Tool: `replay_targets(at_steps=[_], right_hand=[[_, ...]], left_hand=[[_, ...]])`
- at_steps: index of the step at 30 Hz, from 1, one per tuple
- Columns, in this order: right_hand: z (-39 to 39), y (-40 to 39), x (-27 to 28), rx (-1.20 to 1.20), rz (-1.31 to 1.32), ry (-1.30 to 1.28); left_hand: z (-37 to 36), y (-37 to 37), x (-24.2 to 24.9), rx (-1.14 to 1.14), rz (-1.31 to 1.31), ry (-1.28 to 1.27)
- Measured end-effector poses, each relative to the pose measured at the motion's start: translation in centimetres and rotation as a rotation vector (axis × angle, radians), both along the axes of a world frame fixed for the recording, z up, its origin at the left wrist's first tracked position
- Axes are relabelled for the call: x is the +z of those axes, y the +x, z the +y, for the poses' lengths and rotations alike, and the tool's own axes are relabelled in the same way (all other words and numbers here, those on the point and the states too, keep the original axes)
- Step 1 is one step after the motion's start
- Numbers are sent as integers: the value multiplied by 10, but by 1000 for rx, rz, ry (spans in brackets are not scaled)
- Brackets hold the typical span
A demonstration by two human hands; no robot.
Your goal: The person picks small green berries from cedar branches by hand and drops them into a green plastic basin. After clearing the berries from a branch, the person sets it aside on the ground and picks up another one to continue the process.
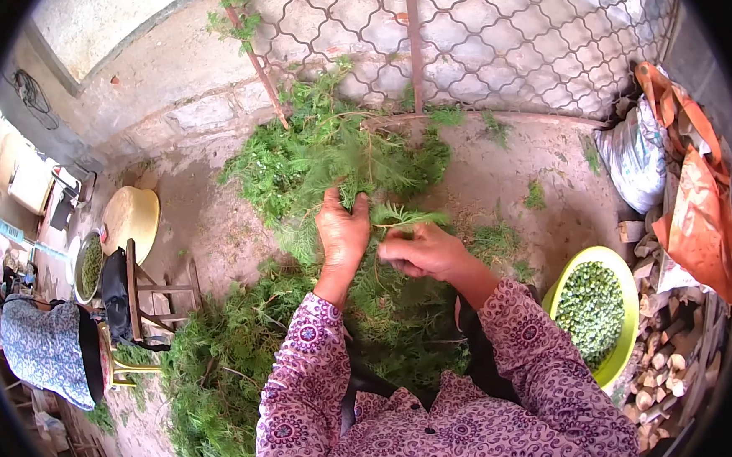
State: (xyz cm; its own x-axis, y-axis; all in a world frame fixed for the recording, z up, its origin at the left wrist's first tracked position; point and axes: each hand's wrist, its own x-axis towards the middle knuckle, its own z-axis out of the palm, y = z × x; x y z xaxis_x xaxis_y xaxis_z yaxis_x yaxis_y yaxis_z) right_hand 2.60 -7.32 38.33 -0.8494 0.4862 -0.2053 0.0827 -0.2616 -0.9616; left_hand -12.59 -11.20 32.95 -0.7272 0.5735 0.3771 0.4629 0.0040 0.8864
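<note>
My left hand is closed around the stems of a leafy evergreen branch, whose feathery green fronds spread out in front of it. Just to its right, my right hand is closed with the fingers curled in. A small green sprig shows right above its knuckles; whatever the fingers grip is hidden. Under and around both hands lie cut evergreen branches, heaped on the ground and across my lap.
On the right stands a yellow basin of small green cones or berries, beside stacked firewood, a white sack and an orange bag. A wire lattice rises ahead. Leftward are a wooden stool and a round yellowish tub.
</note>
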Motion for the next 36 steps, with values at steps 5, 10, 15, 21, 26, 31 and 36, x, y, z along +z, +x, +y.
replay_targets(at_steps=[5,10,15,21,26,31,36], right_hand=[[1,12,2,359,15,-276],[9,16,5,195,171,-364],[8,8,-7,54,84,-242],[-1,-5,-36,-278,95,695],[-8,-7,-26,-195,-36,74],[-13,-22,-41,-313,52,60],[-16,-27,-46,-348,192,-16]], left_hand=[[-2,-15,9,-118,-373,226],[-4,-15,15,-86,-564,264],[-3,-20,10,-97,-584,251],[-2,-16,16,-107,-618,341],[-6,-15,17,-97,-561,307],[-6,-13,16,-118,-538,301],[-7,-15,18,-113,-537,250]])
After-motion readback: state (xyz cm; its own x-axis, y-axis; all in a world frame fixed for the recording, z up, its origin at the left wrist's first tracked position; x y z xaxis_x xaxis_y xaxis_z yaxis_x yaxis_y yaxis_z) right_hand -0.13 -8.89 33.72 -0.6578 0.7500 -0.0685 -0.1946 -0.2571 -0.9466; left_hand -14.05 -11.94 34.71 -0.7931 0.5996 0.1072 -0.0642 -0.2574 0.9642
